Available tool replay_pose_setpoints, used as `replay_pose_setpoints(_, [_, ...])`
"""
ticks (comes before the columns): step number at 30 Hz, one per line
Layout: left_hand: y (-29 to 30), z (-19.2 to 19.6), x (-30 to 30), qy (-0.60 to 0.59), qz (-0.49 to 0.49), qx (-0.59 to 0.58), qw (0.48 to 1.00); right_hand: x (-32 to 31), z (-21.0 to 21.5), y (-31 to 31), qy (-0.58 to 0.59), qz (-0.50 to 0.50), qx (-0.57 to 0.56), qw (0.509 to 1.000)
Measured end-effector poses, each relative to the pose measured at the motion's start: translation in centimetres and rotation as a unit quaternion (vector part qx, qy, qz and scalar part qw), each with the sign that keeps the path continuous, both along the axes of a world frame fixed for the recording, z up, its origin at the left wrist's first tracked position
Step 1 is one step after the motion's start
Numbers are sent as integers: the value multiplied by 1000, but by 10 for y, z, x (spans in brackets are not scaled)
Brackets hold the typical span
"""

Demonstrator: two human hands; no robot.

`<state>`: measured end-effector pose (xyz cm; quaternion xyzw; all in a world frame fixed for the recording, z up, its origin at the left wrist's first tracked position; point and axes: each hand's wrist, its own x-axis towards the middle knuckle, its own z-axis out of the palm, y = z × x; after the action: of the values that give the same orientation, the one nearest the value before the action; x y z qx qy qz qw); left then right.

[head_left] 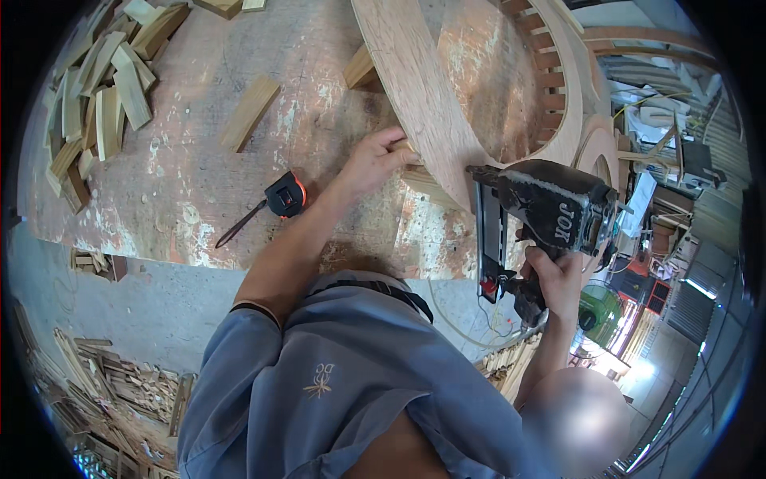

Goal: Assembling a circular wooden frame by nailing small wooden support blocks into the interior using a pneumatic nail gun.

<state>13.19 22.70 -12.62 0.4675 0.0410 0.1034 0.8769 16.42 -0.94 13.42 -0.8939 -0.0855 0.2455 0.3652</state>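
Observation:
My right hand point(550, 275) is wrapped round the handle of a black nail gun point(550, 199). The gun's nose rests at the edge of a curved plywood panel point(435, 104), near its lower end. My left hand point(377, 164) is closed at the panel's left edge, thumb and fingers pinching a small wood block point(412, 147) that is mostly hidden. Just below those fingers, another wood block point(427, 185) sits partly under the panel. A further block point(363, 70) sticks out from beneath the panel higher up.
A tape measure point(286, 195) with a strap and a loose wood strip point(251, 113) lie on the worn workbench point(191, 215). Many cut wood pieces point(104, 88) are heaped at the far left. A slatted round wooden frame point(570, 72) stands at the right; a green fan point(598, 310) is beyond.

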Motion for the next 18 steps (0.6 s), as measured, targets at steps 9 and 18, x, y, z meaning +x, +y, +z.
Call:
replay_pose_setpoints(9, [9, -11, 9, -9, -74, -56, 996, 1, 12, 22, 13, 1, 10, 1000])
replay_pose_setpoints(18, [6, -3, 6, 1, -60, -52, 997, 5, 21, 51, 21, 55, -33, 998])
